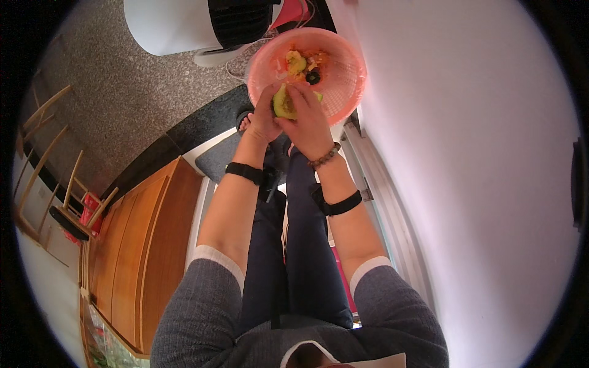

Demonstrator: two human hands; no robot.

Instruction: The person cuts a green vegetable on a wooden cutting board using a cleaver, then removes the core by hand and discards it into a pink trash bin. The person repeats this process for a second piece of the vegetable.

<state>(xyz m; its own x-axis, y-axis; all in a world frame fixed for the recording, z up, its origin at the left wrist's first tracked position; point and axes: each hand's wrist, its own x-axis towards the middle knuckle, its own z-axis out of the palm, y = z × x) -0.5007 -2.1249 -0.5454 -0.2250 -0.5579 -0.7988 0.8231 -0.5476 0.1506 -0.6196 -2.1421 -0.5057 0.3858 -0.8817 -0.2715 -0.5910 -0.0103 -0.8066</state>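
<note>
Both my hands are over the pink plastic basket (354, 87) at the top of the view. A cut piece of green-skinned fruit or vegetable (281, 106), with a hollow yellowish inside, lies between them. My left hand (266, 115) grips it from the left side. Across its right side and hollow lie the fingers of my right hand (310, 122), hiding part of it. A bit of green shows beyond the right fingers. Yellow-green scraps (296, 63) and orange pulp (320, 57) are in the basket, along with a small dark round thing (313, 77).
A white wall (460, 115) runs close along the right. At upper left, a white and black object (175, 23) stands on the speckled floor (161, 87). A wooden cabinet (152, 230) and wooden-legged chairs or stools (73, 184) are on the left.
</note>
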